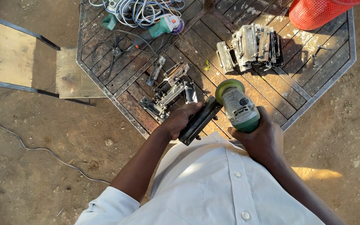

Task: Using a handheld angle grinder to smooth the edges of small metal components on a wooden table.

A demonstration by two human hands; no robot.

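Person stands at a worn wooden table (313,79), looking straight down. Left hand (180,120) is wrapped around a dark flat metal bar (200,121), fingers curled over its upper edge, thumb side underneath; firm grasp, nothing loose. The bar's long axis runs diagonally, low end near the shirt, high end pointing up-right toward the grinder. Right hand (260,139) is closed around the body of a green angle grinder (237,106), fingers fully wrapped, disc end facing away from the person. Key relation: the grinder's disc sits just beside the bar's upper end, to its right, seemingly touching or nearly so; cannot tell which. The bar is held at the table's near edge, just above it. Pile of similar metal pieces (167,89) just beyond the left hand, second stack (251,46) further back, a red basket (317,12) at top right, and a second grinder with coiled cable (146,12) at top left.
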